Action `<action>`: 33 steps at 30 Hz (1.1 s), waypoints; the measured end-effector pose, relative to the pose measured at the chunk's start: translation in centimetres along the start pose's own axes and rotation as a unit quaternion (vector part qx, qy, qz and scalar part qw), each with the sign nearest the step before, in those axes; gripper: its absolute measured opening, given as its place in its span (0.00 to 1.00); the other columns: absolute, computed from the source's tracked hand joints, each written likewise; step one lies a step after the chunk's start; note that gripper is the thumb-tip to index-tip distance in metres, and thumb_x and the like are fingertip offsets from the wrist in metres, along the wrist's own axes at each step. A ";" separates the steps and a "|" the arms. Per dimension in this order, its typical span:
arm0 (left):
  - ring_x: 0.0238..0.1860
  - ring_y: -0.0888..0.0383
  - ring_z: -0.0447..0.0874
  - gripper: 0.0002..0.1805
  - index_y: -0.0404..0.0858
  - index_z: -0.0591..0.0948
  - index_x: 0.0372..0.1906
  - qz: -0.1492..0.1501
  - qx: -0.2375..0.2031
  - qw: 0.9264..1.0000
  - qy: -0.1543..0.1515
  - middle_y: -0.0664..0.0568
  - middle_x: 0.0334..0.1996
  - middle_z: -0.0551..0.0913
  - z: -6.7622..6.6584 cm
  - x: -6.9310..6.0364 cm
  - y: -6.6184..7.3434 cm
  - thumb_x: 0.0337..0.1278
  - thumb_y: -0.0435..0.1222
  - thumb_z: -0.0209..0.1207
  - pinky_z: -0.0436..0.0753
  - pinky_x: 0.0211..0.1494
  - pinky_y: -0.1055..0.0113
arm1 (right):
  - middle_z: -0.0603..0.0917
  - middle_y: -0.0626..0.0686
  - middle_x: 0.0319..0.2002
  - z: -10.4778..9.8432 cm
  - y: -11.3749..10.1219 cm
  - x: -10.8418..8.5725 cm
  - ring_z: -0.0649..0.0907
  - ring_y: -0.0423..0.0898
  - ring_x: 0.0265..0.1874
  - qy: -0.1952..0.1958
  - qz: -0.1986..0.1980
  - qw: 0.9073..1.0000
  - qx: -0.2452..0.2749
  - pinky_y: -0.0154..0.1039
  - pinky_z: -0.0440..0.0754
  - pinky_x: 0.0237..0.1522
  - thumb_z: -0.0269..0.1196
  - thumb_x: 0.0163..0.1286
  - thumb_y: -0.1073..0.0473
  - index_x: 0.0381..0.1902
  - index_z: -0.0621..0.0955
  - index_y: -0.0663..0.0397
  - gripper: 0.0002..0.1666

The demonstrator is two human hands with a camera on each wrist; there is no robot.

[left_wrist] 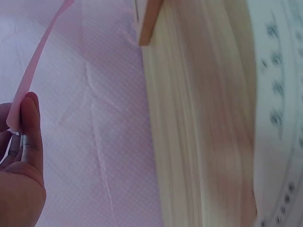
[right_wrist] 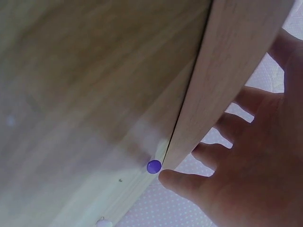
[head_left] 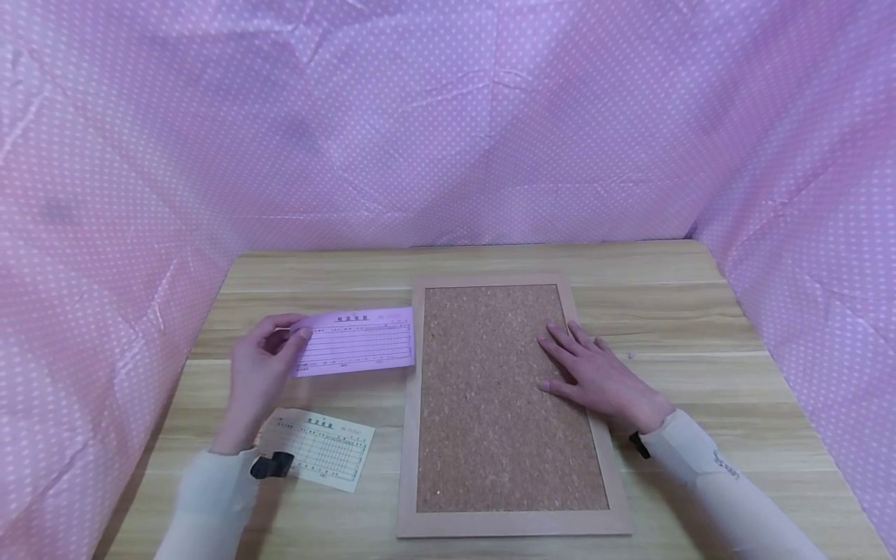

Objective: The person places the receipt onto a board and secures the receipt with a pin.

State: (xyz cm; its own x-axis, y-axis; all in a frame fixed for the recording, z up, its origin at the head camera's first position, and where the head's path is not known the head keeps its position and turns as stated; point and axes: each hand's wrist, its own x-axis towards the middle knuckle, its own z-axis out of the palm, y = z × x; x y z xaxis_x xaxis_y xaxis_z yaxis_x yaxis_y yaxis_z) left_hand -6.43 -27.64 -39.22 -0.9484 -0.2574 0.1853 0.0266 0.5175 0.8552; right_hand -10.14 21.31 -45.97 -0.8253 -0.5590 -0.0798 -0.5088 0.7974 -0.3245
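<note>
Your left hand [head_left: 262,362] pinches the pink slip [head_left: 360,342] by its left end, thumb on top. Slip sits left of the cork board [head_left: 490,412], far end right at the frame; contact there is hard to judge. Your right hand [head_left: 598,377] lies over the board's right edge, fingers spread, tips over cork. Pale green slip [head_left: 329,447]: on the table [head_left: 700,404], left of the board, nearer you. Purple round-headed pin [right_wrist: 154,166]: just beside the board's frame. Dotted pink cloth [head_left: 448,155] hangs beyond the board.
</note>
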 end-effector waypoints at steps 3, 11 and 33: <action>0.35 0.68 0.81 0.13 0.32 0.86 0.53 0.006 -0.017 1.000 0.005 0.40 0.42 0.86 0.7 -0.1 0.6 0.66 0.30 0.67 0.81 0.33 0.79 | 0.54 0.60 0.82 0.0 0.0 0.0 0.51 0.67 0.80 -0.002 0.001 1.000 0.000 0.76 0.55 0.71 0.58 0.75 0.32 0.81 0.63 0.53 0.48; 0.36 0.64 0.82 0.13 0.31 0.85 0.54 0.022 -0.051 0.998 0.001 0.44 0.42 0.85 2.5 -0.3 1.9 0.66 0.30 0.66 0.82 0.34 0.77 | 0.54 0.60 0.82 0.0 0.0 0.0 0.51 0.67 0.80 -0.003 0.002 1.000 -0.002 0.76 0.55 0.71 0.57 0.75 0.31 0.81 0.62 0.53 0.49; 0.38 0.60 0.86 0.15 0.30 0.84 0.56 0.010 -0.151 0.988 -0.033 0.37 0.46 0.85 8.3 -0.8 3.9 0.66 0.26 0.65 0.86 0.38 0.73 | 0.61 0.63 0.79 -1.1 -1.2 0.2 0.57 0.69 0.77 0.060 -0.003 0.998 0.021 0.67 0.56 0.75 0.57 0.77 0.34 0.80 0.63 0.59 0.47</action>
State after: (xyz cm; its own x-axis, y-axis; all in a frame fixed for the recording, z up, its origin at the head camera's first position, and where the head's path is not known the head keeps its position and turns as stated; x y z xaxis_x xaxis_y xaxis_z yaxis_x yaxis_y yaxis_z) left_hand -8.19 -18.66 -40.01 -0.9652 -0.1900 0.1795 0.1285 0.2527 0.9590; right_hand -9.99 20.50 -44.55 -0.8471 -0.5304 0.0344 -0.5047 0.7826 -0.3645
